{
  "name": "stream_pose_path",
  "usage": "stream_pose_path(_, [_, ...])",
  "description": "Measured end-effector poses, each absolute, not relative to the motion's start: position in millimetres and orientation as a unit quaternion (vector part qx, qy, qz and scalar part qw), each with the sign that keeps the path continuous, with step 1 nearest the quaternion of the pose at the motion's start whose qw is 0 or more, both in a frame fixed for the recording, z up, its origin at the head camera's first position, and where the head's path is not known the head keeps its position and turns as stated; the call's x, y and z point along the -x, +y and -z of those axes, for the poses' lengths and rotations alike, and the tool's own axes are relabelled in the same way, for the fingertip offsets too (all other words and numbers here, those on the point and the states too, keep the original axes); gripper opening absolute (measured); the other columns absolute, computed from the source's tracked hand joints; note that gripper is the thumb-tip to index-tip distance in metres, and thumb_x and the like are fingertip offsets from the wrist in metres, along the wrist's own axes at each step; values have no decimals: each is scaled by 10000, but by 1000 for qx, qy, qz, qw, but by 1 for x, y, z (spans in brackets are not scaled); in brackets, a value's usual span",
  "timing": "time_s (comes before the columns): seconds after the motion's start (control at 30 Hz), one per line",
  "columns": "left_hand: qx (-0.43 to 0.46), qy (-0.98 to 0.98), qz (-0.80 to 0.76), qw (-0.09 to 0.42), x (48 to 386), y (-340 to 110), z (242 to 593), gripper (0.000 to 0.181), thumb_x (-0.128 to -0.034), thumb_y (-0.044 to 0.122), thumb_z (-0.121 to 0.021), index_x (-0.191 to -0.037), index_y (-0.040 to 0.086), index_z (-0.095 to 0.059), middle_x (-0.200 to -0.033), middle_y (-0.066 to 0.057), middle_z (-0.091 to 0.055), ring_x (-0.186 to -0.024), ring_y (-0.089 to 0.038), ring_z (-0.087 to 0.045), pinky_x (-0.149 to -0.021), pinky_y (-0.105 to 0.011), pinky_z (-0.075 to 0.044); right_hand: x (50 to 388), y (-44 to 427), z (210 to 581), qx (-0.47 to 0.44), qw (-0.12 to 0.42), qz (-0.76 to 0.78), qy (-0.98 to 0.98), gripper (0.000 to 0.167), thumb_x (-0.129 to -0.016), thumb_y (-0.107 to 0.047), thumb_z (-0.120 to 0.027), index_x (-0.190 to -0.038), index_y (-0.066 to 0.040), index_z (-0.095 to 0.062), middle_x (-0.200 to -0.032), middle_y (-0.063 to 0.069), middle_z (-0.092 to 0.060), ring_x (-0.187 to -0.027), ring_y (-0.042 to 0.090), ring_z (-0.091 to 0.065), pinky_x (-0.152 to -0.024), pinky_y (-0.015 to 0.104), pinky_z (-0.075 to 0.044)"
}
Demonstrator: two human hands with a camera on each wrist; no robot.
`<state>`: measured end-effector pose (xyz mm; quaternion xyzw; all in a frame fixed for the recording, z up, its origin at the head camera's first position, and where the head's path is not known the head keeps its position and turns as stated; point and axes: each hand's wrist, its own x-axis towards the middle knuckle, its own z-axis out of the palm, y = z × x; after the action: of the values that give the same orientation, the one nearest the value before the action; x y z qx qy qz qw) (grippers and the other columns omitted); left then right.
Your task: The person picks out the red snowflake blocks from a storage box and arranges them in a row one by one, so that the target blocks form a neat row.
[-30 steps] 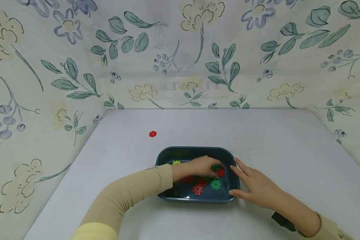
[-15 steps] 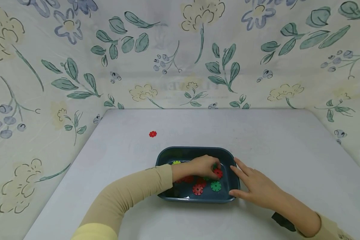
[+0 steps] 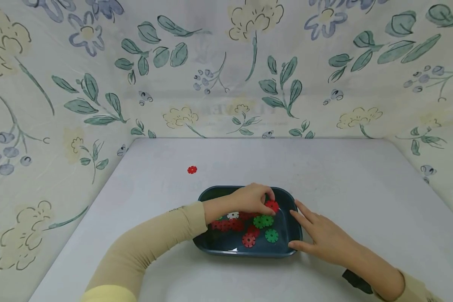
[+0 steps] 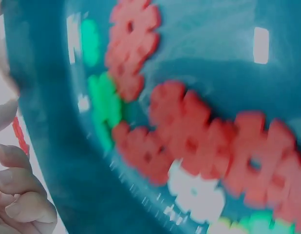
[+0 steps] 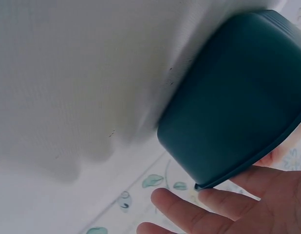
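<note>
My left hand is raised over the dark teal tray and pinches a red notched plastic disc between thumb and fingers. In the left wrist view the curled fingers are at the left edge, and only a sliver of that disc shows beside them. Inside the tray lie several loose red discs, green discs and a white disc. My right hand rests against the tray's right rim, its fingers spread and fairly straight. The left forearm hides part of the tray.
A single red disc lies on the white table, behind and left of the tray. Floral cloth hangs around the table's back and sides. A dark strap is at my right wrist.
My left hand has risen from the tray's contents toward its back edge, carrying the red disc. Green discs and a white one are now uncovered. My right hand stays in place.
</note>
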<state>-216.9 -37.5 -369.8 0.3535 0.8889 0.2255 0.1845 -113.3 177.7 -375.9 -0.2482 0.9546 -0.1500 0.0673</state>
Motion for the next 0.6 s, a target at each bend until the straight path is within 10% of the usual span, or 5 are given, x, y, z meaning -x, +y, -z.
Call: stream_pose_path(0.6, [-280, 913, -283, 84, 267, -103, 303, 370, -792, 278, -713, -1081, 84, -589, -645, -28, -533, -554, -149, -449, -523, -238, -376, 113, 176, 375, 237, 70, 146, 958, 828, -788, -600, -561, -1358, -19, -407, -1470, 188, -268, -1180, 397, -460, -901, 548, -407])
